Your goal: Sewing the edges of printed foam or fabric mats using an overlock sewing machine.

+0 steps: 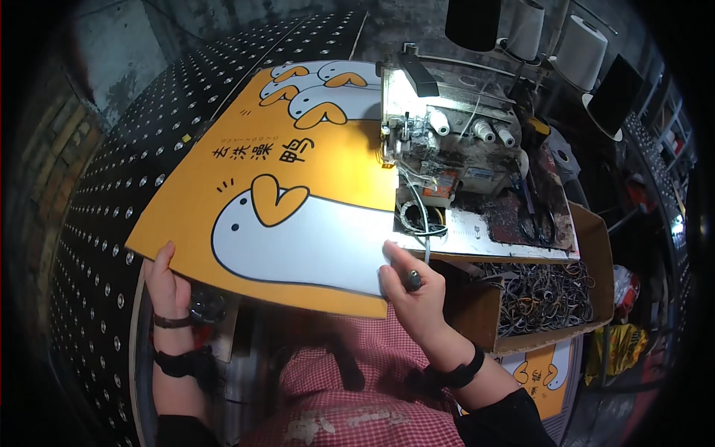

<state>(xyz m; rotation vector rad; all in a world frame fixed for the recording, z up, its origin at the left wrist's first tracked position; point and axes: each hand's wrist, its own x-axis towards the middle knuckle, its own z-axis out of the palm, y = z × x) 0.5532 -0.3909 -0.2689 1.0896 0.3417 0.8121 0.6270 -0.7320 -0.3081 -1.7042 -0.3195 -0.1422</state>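
Observation:
A yellow mat (pixel 197 201) printed with white cartoon ducks spans the space before me, and its right edge runs along an overlock sewing machine (pixel 454 141). Closed on the mat's near left edge, my left hand (pixel 167 287) has its thumb on top and its other fingers underneath. At the near right edge, my right hand (pixel 413 298) pinches the mat between thumb and fingers. A small dark rod-like thing (pixel 413 280) pokes out of that hand; its kind cannot be made out. The machine's lamp lights the mat beside the needle area.
A black table with raised silver dots (pixel 112 231) extends left and back. Scissors (pixel 540 216) lie on the machine's bench. Below it, a cardboard box (pixel 603 276) holds tangled trimmings (pixel 544 298). Another yellow printed mat (pixel 547 380) lies lower right. Thread cones (pixel 581 45) stand behind the machine.

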